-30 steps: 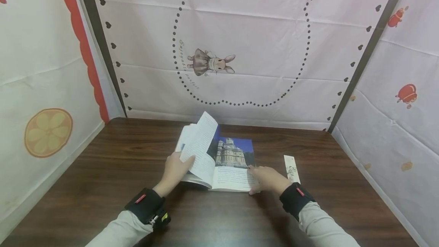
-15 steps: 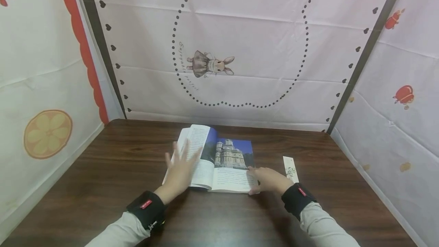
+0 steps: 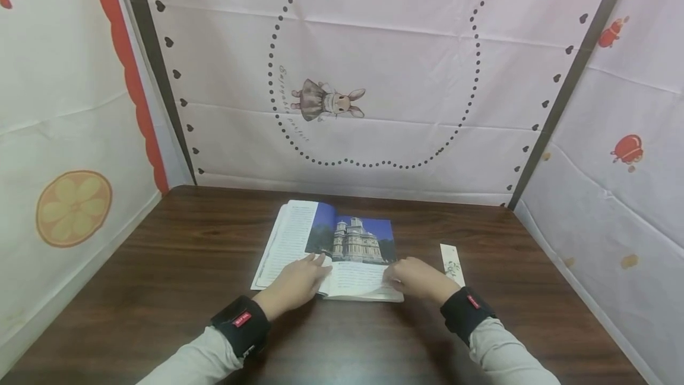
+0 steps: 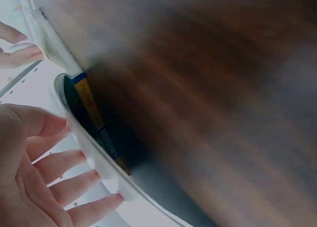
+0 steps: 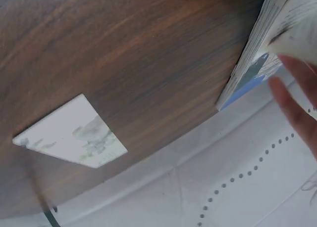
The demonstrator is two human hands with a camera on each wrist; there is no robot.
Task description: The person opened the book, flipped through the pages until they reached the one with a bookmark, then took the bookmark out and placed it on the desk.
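An open book (image 3: 291, 230) lies flat on the table, a photo of a pale church across the top of its two pages. My left hand (image 3: 296, 283) presses on the lower left page near the spine, its fingers spread and fairly straight in the left wrist view. At the lower right, my right hand (image 3: 419, 278) pinches the edge of a right-hand page (image 5: 297, 39), which curls up off the stack in the right wrist view. Part of that page is hidden by the fingers.
A white bookmark (image 3: 452, 263) with a green plant print lies on the dark wooden table (image 3: 187, 266), just right of the right hand. Printed cloth walls (image 3: 406, 135) close off the back and both sides.
The left-hand pages, raised earlier, now lie flat. My left hand has swept over them and moved right to the spine. The right hand's fingers have drawn in on the page edge.
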